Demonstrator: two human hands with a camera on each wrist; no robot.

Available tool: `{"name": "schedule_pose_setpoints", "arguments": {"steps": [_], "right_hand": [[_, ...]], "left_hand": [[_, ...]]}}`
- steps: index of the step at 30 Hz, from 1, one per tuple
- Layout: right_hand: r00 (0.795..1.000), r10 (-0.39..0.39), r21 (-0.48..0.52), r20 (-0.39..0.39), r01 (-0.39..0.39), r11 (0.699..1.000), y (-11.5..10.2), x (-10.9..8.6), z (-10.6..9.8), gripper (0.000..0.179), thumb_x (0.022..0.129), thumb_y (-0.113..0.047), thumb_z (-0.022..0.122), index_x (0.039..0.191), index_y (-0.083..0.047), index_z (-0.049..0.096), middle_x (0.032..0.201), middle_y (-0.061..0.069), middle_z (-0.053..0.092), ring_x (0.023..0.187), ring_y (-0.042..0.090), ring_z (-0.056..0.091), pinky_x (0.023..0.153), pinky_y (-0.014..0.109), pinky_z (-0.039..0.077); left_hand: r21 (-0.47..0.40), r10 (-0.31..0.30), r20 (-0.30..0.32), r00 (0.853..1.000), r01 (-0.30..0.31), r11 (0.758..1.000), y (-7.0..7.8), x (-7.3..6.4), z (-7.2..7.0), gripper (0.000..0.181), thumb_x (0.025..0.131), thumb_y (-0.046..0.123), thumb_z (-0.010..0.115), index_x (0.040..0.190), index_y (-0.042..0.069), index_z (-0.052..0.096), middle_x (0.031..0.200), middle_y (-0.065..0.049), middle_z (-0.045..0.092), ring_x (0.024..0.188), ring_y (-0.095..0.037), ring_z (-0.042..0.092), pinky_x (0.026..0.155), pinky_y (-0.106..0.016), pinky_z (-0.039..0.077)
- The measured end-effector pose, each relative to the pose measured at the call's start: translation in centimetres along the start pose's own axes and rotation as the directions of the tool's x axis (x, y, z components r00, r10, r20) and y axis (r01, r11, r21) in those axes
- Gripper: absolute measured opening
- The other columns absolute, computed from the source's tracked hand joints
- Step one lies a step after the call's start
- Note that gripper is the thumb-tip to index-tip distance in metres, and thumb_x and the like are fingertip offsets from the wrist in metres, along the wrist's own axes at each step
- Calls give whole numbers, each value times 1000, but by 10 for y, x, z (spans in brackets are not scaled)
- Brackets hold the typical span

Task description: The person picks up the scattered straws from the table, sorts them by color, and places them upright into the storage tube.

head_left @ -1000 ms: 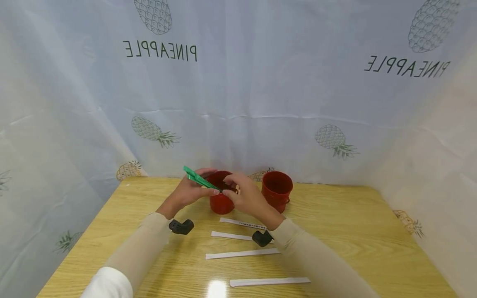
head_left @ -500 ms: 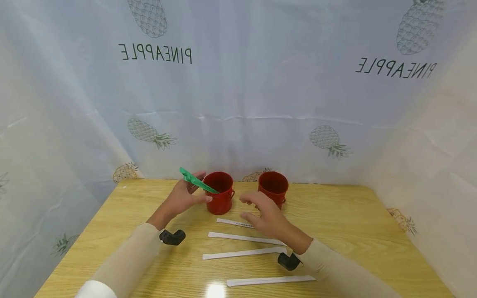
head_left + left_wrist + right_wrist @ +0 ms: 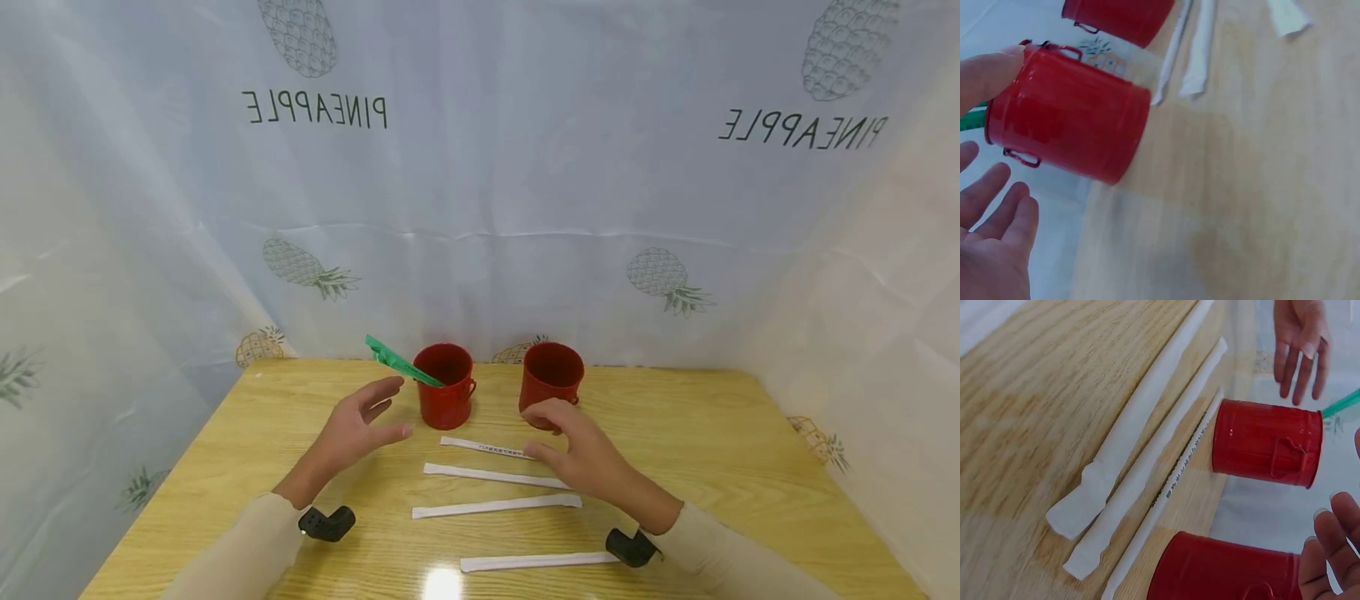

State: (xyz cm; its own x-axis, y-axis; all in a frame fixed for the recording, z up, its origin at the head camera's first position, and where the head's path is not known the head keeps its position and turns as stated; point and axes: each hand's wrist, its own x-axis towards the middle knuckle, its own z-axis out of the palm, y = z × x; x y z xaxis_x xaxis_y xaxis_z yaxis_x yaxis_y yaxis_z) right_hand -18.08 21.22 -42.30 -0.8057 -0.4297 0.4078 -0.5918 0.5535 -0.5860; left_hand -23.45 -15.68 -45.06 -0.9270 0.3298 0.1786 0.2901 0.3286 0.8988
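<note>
Two small red metal buckets stand upright on the table. Out of the left bucket [image 3: 446,408] leans a green wrapped strip [image 3: 401,364], bundled and long, its top end pointing left. My left hand [image 3: 354,432] is beside that bucket with fingers spread and nothing in it. In front of the right bucket [image 3: 538,387] my right hand [image 3: 585,450] hovers, fingers loosely bent and holding nothing. Several long white paper-wrapped sticks, straw-like, lie on the wood between the hands; the one with dark print [image 3: 483,447] is farthest back, its right end hidden by my right hand.
Nearer the front lie a white wrapped stick [image 3: 495,507] and another white wrapped stick [image 3: 536,562]. A pale curtain [image 3: 480,192] printed with pineapples hangs behind the wooden table [image 3: 675,467] and along its sides.
Both hands have drawn away from the left bucket, the left one left and toward the front, the right one to the right. The green strip stays leaning in the bucket, released.
</note>
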Motion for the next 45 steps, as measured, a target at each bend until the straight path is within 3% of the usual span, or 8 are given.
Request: {"name": "schedule_pose_setpoints", "arguments": {"steps": [5, 10, 18, 23, 29, 38, 45], "right_hand": [[999, -1, -4, -45, 1, 1000, 3, -8, -13, 39, 87, -9, 82, 123, -15, 67, 114, -4, 71, 100, 9, 62, 80, 29, 57], [998, -4, -2, -59, 4, 1000, 12, -17, -17, 35, 89, -10, 82, 120, -16, 68, 111, -4, 71, 99, 7, 59, 76, 27, 55], [998, 50, -17, -46, -51, 999, 17, -27, -20, 39, 86, -7, 84, 118, -21, 68, 110, -9, 71, 96, 9, 61, 75, 26, 56], [996, 87, -34, -29, -88, 996, 21, -31, -18, 36, 86, -8, 83, 117, -20, 68, 111, -8, 71, 97, 21, 64, 76, 27, 58], [994, 104, -40, -22, -105, 994, 27, -31, -13, 34, 87, -8, 83, 116, -19, 69, 110, -7, 72, 96, 21, 64, 76, 26, 57], [991, 136, -28, 14, -136, 990, 39, -19, -3, 23, 89, -1, 78, 108, -12, 73, 101, 8, 73, 91, 20, 64, 75, 28, 58], [977, 208, 1, 41, -208, 978, 48, -16, 14, 15, 89, 2, 76, 104, -3, 75, 94, 7, 73, 83, 9, 59, 71, 23, 54]], "left_hand": [[-8, 29, 13, 999, -29, 1000, -1, -8, 8, 74, 89, 18, 84, 153, 6, 49, 159, -19, 50, 149, -41, 46, 118, -48, 41], [-16, 6, 36, 999, -5, 1000, 7, -13, 22, 75, 88, 19, 85, 153, 7, 50, 158, -16, 52, 149, -38, 47, 118, -46, 42], [-93, 39, 134, 990, -27, 995, 23, -7, 55, 76, 88, 22, 85, 154, 10, 49, 159, -15, 51, 150, -39, 46, 118, -56, 39], [-140, 85, 171, 982, -61, 988, 35, 5, 80, 77, 88, 20, 85, 155, 11, 48, 160, -12, 51, 150, -38, 47, 120, -52, 39], [-143, 112, 172, 979, -88, 986, 48, 25, 102, 77, 89, 25, 85, 155, 11, 48, 160, -7, 51, 150, -32, 47, 121, -50, 40], [-177, 57, 111, 992, -37, 984, 62, 55, 124, 82, 88, 27, 85, 158, 16, 45, 163, -4, 47, 154, -29, 42, 125, -45, 38], [-176, 77, 60, 995, -66, 982, 70, 81, 141, 83, 87, 29, 85, 159, 24, 44, 164, 4, 45, 156, -21, 40, 127, -43, 36]]}}
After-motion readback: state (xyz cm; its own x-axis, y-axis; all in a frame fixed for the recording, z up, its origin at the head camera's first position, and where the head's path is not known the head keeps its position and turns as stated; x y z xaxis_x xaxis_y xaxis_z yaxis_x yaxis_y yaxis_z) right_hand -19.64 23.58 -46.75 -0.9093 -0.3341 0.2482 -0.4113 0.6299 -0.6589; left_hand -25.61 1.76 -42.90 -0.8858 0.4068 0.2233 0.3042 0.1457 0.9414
